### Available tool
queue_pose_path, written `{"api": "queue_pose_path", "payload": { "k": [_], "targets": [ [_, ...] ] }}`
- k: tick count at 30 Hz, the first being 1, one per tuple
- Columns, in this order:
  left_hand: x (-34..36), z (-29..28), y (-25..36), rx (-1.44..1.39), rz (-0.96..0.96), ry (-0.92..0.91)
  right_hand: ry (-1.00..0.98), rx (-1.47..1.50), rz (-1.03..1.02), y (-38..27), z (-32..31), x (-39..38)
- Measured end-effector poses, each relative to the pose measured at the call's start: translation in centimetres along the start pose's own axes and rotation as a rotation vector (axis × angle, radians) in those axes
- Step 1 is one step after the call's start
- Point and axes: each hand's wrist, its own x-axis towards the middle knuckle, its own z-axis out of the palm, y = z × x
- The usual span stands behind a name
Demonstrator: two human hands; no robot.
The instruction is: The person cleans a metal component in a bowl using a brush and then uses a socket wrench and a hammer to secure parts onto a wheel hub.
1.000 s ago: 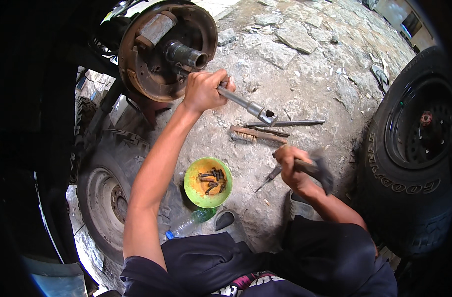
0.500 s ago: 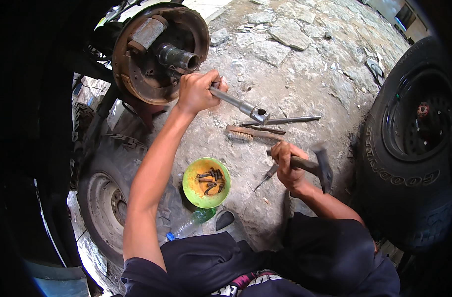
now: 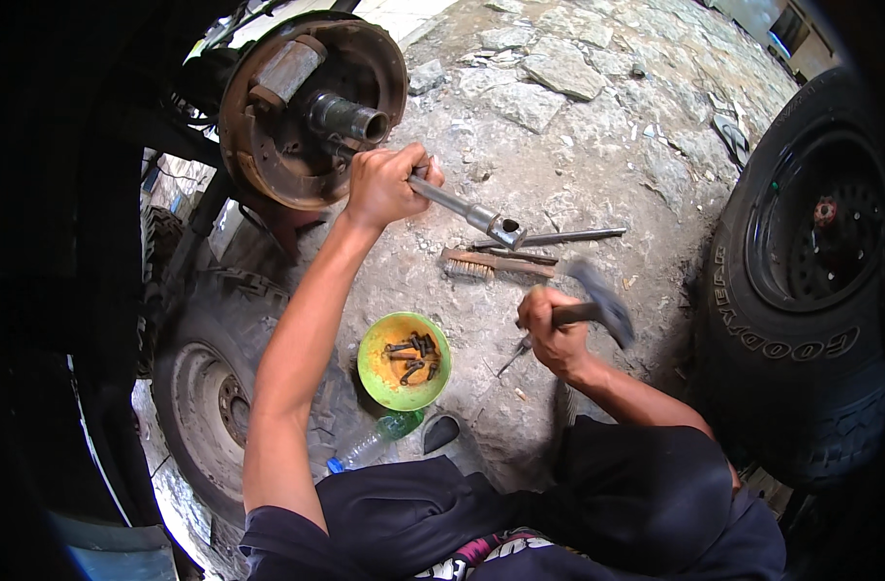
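Note:
My left hand (image 3: 392, 184) is closed around a steel wrench bar (image 3: 452, 203) with a thick, holed end pointing toward the lower right. The bar's other end runs past my fist toward the rusty brake assembly (image 3: 253, 155), below its protruding hub spindle (image 3: 350, 118); my hand hides where it meets. My right hand (image 3: 556, 339) grips a hammer (image 3: 607, 315) by its handle, the head raised and blurred. The hammer is apart from the bar, to the lower right of its holed end.
A wire brush (image 3: 496, 264) and a thin rod (image 3: 563, 236) lie on the rough ground, a screwdriver (image 3: 513, 355) below them. A green bowl (image 3: 367, 363) holds several bolts, beside a plastic bottle (image 3: 370, 443). Tires stand at left (image 3: 186, 324) and right (image 3: 743, 290).
The hammer and my right hand have shifted slightly up and left, its head turning. My left hand and the bar stay almost where they were.

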Motion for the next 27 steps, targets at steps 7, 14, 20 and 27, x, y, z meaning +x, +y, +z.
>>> {"api": "queue_pose_path", "payload": {
  "k": [7, 14, 20, 27],
  "targets": [
    [-0.1, -0.1, -0.2, -0.001, 0.004, -0.016, -0.099, -0.253, 0.05, -0.9, -0.4, 1.1],
    [0.0, -0.1, 0.1, -0.019, -0.007, -0.015, -0.066, -0.144, 0.203, -1.0, -0.4, 0.9],
    [-0.4, -0.2, -0.2, -0.012, -0.007, -0.006, 0.0, 0.026, 0.32, -1.6, 0.8, 1.2],
    [-0.9, 0.2, -0.4, -0.031, -0.005, -0.043, 0.027, -0.145, 0.2, 3.0, -0.8, 1.3]
  ]
}}
